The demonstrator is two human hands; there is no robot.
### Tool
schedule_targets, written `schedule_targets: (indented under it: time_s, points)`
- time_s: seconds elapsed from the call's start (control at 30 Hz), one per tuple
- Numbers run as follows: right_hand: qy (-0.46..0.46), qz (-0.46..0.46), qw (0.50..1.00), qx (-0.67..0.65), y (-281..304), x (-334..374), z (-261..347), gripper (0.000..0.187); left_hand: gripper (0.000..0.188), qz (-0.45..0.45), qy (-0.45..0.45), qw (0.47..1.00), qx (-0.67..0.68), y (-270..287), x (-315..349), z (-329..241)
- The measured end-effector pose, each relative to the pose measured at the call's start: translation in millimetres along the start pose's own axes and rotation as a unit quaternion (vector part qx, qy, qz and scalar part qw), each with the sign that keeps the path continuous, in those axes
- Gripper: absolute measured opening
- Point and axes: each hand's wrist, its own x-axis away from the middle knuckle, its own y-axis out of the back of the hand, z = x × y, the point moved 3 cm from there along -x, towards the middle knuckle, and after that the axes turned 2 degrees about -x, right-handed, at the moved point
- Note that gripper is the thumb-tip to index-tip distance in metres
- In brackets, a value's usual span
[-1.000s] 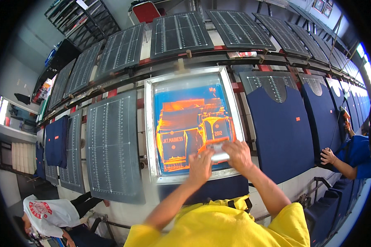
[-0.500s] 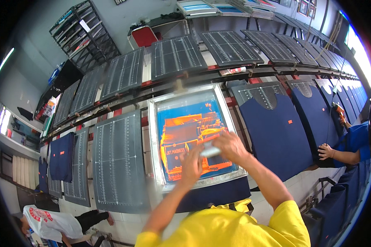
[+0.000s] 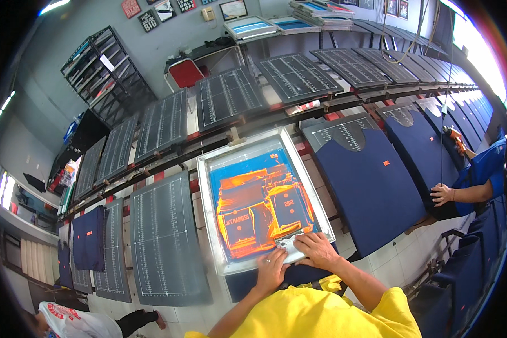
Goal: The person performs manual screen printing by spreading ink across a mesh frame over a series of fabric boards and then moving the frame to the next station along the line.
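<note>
A silver screen-printing frame (image 3: 209, 191) lies in front of me, its blue mesh (image 3: 226, 165) streaked with bright orange ink (image 3: 252, 224). At its near end is a short pale squeegee (image 3: 288, 243) with orange ink along its far edge. My right hand (image 3: 318, 251) is closed over the squeegee's right side. My left hand (image 3: 271, 268), a ring on one finger, is closed at its left side, beside the frame's near rim. The fingertips of that hand are partly hidden. Dark navy fabric (image 3: 243, 284) shows under the frame's near edge.
Dark printing boards (image 3: 162, 236) with white ruled markings stand in rows to the left and beyond. Navy garment pieces (image 3: 369, 186) cover boards on the right. There a co-worker's hand (image 3: 442, 194) rests near an orange heat-gun-like tool (image 3: 454, 139). Another person (image 3: 84, 321) is at lower left.
Both hands have brought the squeegee toward me, from mid-mesh to the near end. More of the mesh's two outlined panels now shows. The view has shifted and tilted slightly.
</note>
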Motion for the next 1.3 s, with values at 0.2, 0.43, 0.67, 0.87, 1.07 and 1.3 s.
schedule_targets:
  time_s: [0.2,0.43,0.67,0.87,1.07,1.3]
  points:
    - [-0.102,-0.123,0.982,-0.105,3,1,-27,0.04,0.035,-0.06,0.086,0.993,0.059,23,4,41]
    - [-0.337,-0.269,0.854,-0.292,-26,-6,-105,0.039,0.046,-0.197,0.31,0.925,-0.1,77,25,153]
    - [-0.335,-0.259,0.83,-0.363,-32,-7,-106,0.043,0.05,-0.181,0.446,0.841,0.247,66,49,203]
    - [-0.294,-0.265,0.777,-0.49,-40,-3,-118,0.058,0.045,-0.226,0.442,0.822,0.278,81,44,187]
    - [-0.282,-0.259,0.662,-0.644,-8,7,-110,0.069,0.044,-0.232,0.414,0.812,0.339,118,28,143]
    - [-0.432,-0.331,0.627,-0.558,35,90,-109,0.058,0.044,-0.193,0.316,0.83,0.416,90,33,116]
